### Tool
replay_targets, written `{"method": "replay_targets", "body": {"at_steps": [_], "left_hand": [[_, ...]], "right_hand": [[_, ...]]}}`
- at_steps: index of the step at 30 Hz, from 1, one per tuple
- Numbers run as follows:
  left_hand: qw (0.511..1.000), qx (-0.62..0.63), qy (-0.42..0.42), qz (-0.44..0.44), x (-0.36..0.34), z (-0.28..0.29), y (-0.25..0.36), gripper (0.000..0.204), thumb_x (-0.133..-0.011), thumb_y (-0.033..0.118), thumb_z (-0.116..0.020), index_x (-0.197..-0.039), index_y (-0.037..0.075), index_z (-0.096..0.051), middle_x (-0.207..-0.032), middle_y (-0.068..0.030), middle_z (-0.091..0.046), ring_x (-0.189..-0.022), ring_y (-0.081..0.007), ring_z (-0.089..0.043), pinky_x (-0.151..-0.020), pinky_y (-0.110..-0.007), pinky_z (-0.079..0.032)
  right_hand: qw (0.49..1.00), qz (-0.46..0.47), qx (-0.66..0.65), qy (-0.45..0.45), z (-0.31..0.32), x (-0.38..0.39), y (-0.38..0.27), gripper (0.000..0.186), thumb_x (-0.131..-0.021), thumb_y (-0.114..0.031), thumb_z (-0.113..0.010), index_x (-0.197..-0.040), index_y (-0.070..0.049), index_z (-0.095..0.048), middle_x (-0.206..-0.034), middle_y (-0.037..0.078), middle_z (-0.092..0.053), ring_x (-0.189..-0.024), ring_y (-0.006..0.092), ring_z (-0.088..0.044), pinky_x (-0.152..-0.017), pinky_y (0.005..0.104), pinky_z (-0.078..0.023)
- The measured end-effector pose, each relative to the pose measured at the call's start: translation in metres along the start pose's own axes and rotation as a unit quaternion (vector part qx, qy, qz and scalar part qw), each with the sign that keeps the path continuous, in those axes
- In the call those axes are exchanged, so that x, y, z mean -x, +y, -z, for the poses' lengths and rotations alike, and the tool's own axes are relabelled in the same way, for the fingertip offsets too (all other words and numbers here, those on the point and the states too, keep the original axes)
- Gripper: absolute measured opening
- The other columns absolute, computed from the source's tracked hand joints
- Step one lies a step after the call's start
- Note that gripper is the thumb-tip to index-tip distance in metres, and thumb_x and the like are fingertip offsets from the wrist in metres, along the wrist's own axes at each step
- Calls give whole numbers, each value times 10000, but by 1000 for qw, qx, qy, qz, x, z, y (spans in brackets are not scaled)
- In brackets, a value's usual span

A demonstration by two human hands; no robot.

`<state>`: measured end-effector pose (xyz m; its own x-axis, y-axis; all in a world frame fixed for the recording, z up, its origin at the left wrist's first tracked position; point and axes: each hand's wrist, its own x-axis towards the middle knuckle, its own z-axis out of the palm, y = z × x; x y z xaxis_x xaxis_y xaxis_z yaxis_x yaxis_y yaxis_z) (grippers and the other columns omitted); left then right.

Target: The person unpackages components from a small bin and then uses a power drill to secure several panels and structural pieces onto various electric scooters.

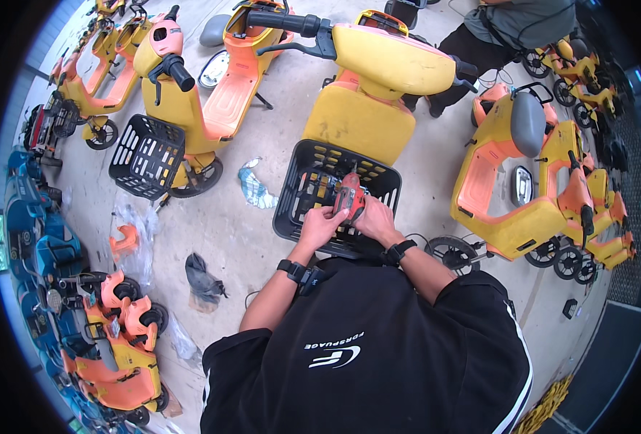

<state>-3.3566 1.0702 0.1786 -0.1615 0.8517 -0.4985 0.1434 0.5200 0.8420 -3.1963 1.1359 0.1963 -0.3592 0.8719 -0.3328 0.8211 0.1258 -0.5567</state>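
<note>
A red and dark cordless drill (348, 195) points away from me inside the black plastic basket (285, 210) on the front of a yellow scooter (364, 119). My right hand (375, 218) is wrapped round the drill's right side, and its grip is mostly hidden. From the near left, my left hand (322, 226) closes its fingers against the tool's rear end. The drill's tip reaches toward the basket's far wall, beside the scooter's yellow front panel. What the tip touches is too small to make out.
Another yellow scooter with a black basket (146, 155) stands to the left. More scooters (512, 173) line the right side. Crumpled plastic (255, 184), a dark bag (204, 278) and an orange part (123, 240) lie on the floor. A person (512, 32) is behind the scooter.
</note>
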Motion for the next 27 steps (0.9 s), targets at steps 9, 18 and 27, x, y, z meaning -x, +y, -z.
{"method": "replay_targets", "body": {"at_steps": [9, 18, 27], "left_hand": [[1000, 0, 17, -9, 6, 3, 5, 445, -847, 350, -715, -953, -81, -683, -612, -26, -601, -502, -59, -517, -469, -222, -431], [1000, -2, -24, 3, -1, 2, -6, 446, -827, 353, -722, -1005, -55, -689, -710, -64, -677, -562, -72, -583, -519, -246, -466], [999, -14, -49, 1, -11, 2, -10, 428, -808, 340, -755, -1002, -37, -693, -732, -40, -675, -566, -65, -551, -517, -234, -450]], "right_hand": [[1000, 21, 2, 7, -10, -2, 8, 500, -760, -431, -658, -1040, -25, -573, -986, 229, -651, -926, 404, -628, -794, 464, -503], [999, 31, -1, 18, -22, -4, 16, 501, -758, -425, -656, -1057, -32, -569, -1000, 220, -651, -921, 399, -630, -791, 472, -505], [999, -3, 20, 27, -29, -6, 19, 455, -747, -382, -680, -1022, -27, -603, -971, 220, -648, -892, 409, -625, -777, 483, -496]]}}
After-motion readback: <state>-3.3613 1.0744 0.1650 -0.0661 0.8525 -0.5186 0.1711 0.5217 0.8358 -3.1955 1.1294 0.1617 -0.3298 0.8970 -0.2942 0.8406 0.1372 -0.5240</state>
